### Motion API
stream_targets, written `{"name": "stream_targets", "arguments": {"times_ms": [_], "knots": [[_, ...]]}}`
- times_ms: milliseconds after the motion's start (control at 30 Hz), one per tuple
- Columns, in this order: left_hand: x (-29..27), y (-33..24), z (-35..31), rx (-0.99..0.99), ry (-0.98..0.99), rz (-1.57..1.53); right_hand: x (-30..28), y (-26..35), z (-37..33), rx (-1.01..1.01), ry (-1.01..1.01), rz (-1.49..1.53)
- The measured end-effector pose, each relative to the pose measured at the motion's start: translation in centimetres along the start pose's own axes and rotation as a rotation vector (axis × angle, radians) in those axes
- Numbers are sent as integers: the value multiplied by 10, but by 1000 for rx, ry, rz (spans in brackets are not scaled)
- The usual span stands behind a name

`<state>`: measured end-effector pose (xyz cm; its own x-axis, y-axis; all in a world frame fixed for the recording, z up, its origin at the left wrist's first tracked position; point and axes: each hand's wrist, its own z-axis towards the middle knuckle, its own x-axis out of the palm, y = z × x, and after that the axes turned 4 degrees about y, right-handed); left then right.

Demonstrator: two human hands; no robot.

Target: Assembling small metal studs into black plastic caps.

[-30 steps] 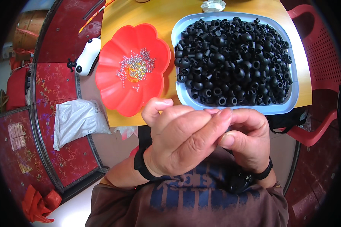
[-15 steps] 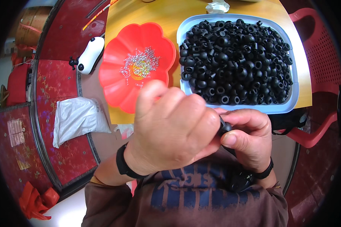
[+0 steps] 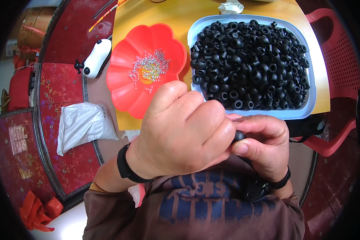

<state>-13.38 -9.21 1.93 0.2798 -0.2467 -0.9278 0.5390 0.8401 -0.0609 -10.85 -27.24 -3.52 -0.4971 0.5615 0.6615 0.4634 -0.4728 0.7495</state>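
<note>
My right hand pinches a small round black plastic piece between thumb and fingers. Against it presses my left hand, closed in a fist with the knuckles up; its fingertips and anything in them are hidden underneath. Beyond my right hand lies a pale blue tray heaped with black ball-shaped plastic parts, many with round holes. Past my left hand stands a red flower-shaped bowl holding many tiny clear or silvery bits.
The yellow wooden table carries the bowl, the tray and a crumpled white tissue at its far edge. A red plastic chair stands at the right. On the left are a white plastic bag and a white rounded object.
My left fist has turned slightly and shifted a little, covering more of the black piece. My right hand keeps its pinch, moved only slightly to the right.
</note>
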Motion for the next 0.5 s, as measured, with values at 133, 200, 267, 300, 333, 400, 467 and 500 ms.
{"name": "stream_targets", "arguments": {"times_ms": [133, 200, 267, 300, 333, 400, 467, 500], "knots": [[0, 0, -1, 37, -17, 26, 1, 1, 0, -12, 8, -59], [2, 2, -2, 38, -40, 20, 1, 1, 0, -12, 6, -69], [4, 4, -2, 66, -63, 50, 1, 2, 0, -13, 5, -78], [3, 4, -1, 66, -62, 50, 2, 4, -1, 32, -21, -47], [-1, 5, 0, 62, -4, -24, 3, 5, -1, 77, -46, -17], [-4, 10, 2, 63, 55, -104, 2, 4, -1, 54, -40, -36], [-6, 14, 2, 69, 111, -309, 2, 4, -1, 32, -31, -54], [-7, 14, 3, 36, 124, -372, 2, 4, -1, 20, -27, -73]]}}
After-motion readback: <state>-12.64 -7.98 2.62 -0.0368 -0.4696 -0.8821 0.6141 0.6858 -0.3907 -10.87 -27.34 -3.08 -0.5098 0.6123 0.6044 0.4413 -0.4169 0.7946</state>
